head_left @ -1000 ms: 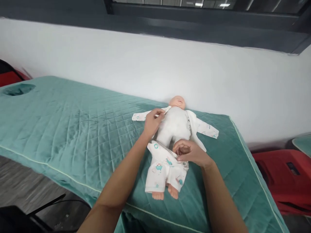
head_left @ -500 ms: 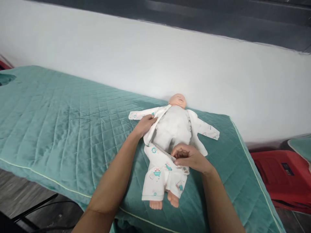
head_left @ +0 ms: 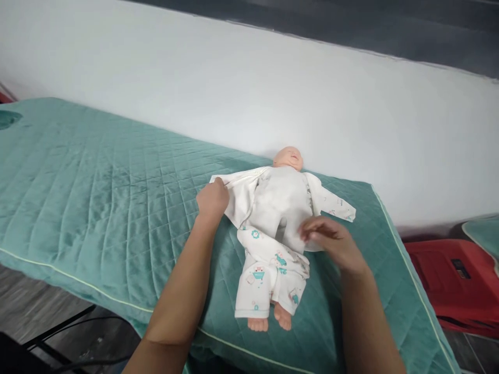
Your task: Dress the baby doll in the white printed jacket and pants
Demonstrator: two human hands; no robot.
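Note:
A baby doll (head_left: 281,200) lies on its back on a teal quilted bed cover (head_left: 105,192), head toward the wall. Its white printed shirt (head_left: 244,195) hangs open over a pale torso. White printed trousers (head_left: 268,275) cover the legs, with bare feet showing below. My left hand (head_left: 212,200) is closed on the shirt's left front panel, drawn out to the left. Over the doll's right hip my right hand (head_left: 331,241) is blurred, fingers loosely curled at the shirt's lower right edge.
A white wall runs behind the bed, with a dark band above. A red padded object (head_left: 452,283) sits low at the right. The bed's near edge drops to a grey floor with a dark metal frame (head_left: 58,332) at lower left.
My left hand has pulled the shirt panel outward to the left. My right hand has let go of the trouser waistband and moved up and right to the shirt's lower edge.

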